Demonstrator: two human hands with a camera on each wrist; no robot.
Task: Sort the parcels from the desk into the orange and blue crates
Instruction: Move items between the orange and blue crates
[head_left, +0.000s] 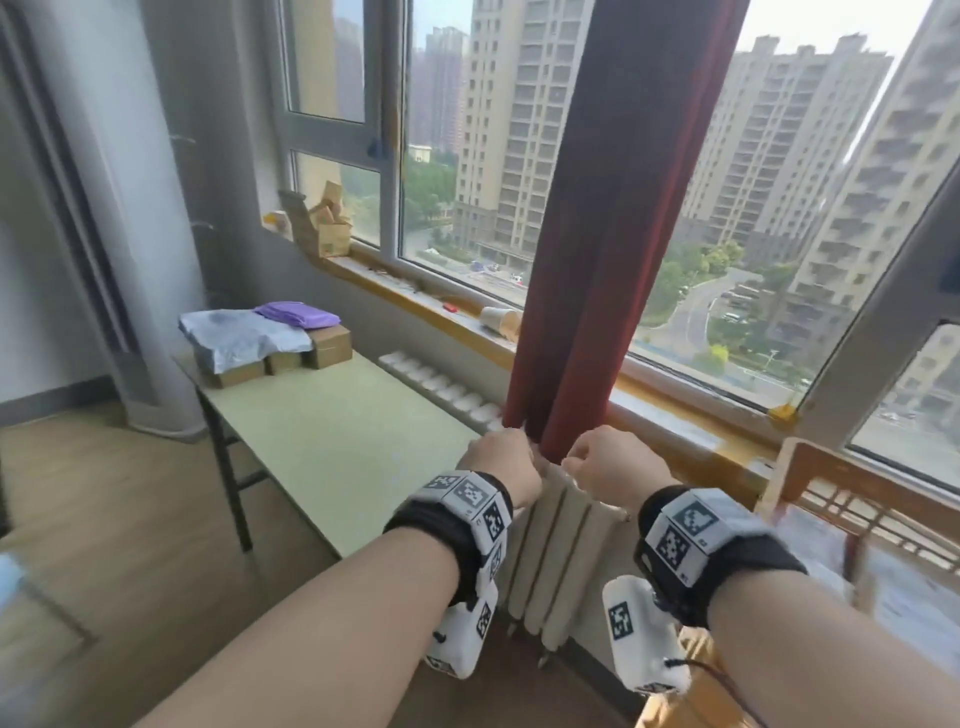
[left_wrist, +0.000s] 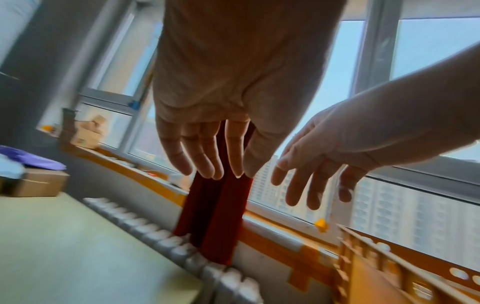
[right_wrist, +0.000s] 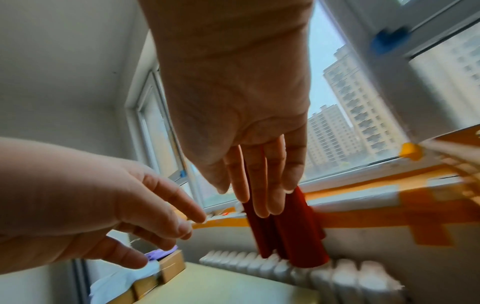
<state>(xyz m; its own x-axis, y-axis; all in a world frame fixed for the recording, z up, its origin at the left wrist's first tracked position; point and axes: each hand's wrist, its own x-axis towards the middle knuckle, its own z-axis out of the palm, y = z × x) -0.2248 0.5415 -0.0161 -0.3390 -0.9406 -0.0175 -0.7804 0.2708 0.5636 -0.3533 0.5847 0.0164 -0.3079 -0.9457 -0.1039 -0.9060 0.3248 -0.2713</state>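
The parcels lie in a pile at the far end of the pale green desk (head_left: 332, 441): a purple mailer (head_left: 297, 314) and a grey-white mailer (head_left: 239, 335) on top of three brown cardboard boxes (head_left: 330, 345). My left hand (head_left: 501, 462) and right hand (head_left: 613, 462) hang side by side in the air beyond the desk's near right corner, in front of the red curtain (head_left: 597, 260). Both wrist views show straight, relaxed fingers holding nothing: the left hand (left_wrist: 207, 148) and the right hand (right_wrist: 259, 181). No orange or blue crate is in view.
A white radiator (head_left: 561, 545) runs under the window sill along the desk's right side. A wooden railed frame (head_left: 857, 493) stands at the right. Small cartons (head_left: 327, 223) and a tipped paper cup (head_left: 501, 319) sit on the sill. Wooden floor lies left of the desk.
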